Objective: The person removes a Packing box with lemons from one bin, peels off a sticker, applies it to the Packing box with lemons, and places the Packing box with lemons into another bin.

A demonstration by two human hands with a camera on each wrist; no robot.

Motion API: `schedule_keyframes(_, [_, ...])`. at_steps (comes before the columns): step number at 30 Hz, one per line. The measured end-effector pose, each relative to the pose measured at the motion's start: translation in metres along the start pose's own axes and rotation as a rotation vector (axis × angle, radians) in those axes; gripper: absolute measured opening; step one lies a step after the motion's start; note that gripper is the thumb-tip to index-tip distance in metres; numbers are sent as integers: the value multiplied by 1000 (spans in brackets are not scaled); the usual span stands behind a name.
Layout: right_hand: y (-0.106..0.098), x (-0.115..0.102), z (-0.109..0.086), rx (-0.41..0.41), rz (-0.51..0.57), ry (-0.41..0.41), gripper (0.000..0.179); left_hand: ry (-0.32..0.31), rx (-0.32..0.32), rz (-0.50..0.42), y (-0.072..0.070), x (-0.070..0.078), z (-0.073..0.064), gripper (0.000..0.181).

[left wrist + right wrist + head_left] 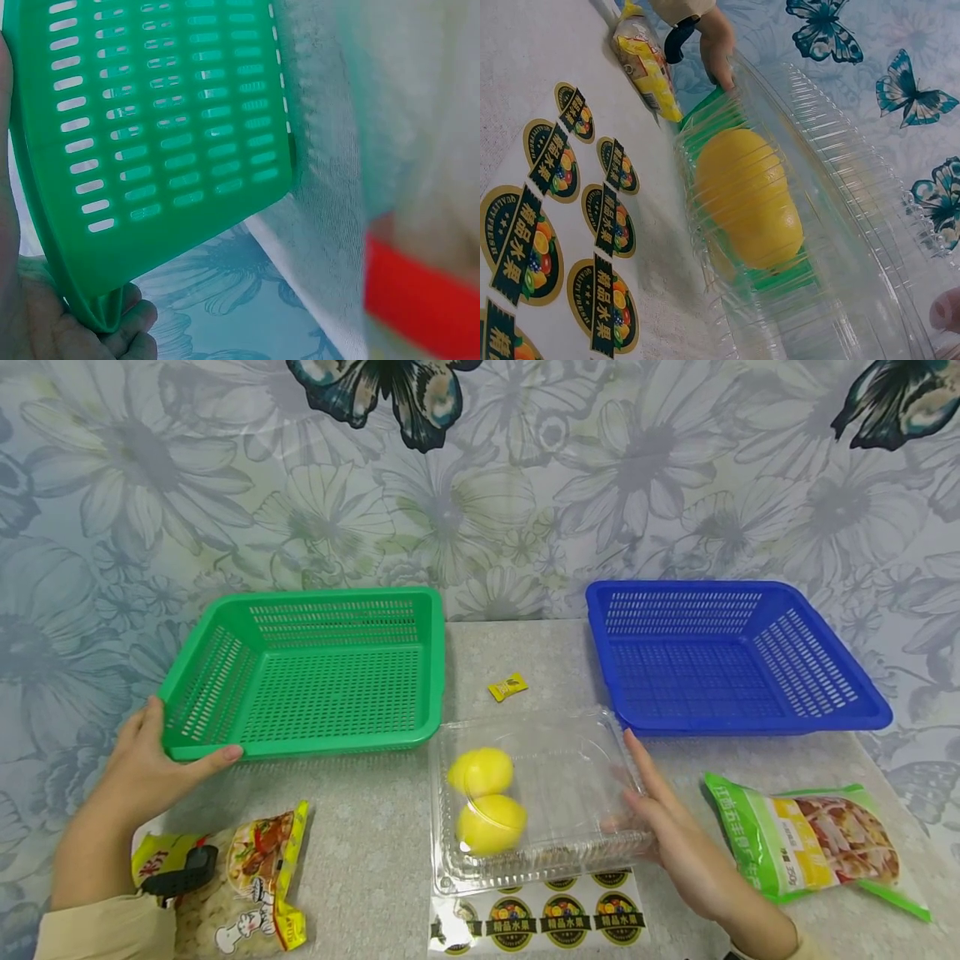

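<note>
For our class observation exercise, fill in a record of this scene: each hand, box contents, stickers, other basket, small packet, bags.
Left hand: grips the green basket at its near left corner
Right hand: holds the clear box by its right side
Box contents: two yellow lemon-shaped fruits
Stickers: sheet partly hidden by the box
Other basket: blue basket, right
Small packet: yellow packet, between the baskets
Bags: yellow-edged bag, left; green-edged bag, right

A pale textured tabletop [375, 843] stands before a blue-grey flowered wall [495, 527] bearing dark teal butterflies [429, 397].

The right wrist view's lower edge crops the clear box [859, 296] and sticker sheet [576, 229].
</note>
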State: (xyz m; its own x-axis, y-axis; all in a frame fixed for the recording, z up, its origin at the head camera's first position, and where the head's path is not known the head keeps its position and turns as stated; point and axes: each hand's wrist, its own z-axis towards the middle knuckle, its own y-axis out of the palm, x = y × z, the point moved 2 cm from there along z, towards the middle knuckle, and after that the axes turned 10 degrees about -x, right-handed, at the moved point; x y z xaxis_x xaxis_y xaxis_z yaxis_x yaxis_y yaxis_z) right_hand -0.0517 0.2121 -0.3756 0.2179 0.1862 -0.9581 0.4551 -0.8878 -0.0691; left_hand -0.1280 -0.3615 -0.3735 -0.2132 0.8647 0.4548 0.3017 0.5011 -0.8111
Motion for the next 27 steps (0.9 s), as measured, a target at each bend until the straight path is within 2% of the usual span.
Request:
schedule_keyframes(7, [0, 0, 0, 4, 7, -2, 59, 37, 60, 38, -2, 6, -4, 122])
schedule_keyframes(11, [-1, 0, 0, 0, -9, -2, 59, 57, 115, 38, -1, 22, -12, 120])
schedule_keyframes(13, [-1, 0, 0, -5, -8, -7, 59, 87, 156, 36, -1, 36, -20, 116])
schedule_keyframes(18, [-1, 0, 0, -2, 10, -20, 60, 269, 260, -43, 7, 87, -50, 103])
schedule_keyframes(20, [-1, 1, 0, -2, 15, -22, 60, 342, 275, -93, 15, 107, -64, 99])
schedule_keyframes(22, [-1, 1, 0, -1, 18, -20, 60, 387, 281, -130, 25, 125, -77, 99])
schedule_keyframes(27, [-1, 1, -1, 7, 14, -17, 60, 462, 288, -152, 56, 160, -98, 100])
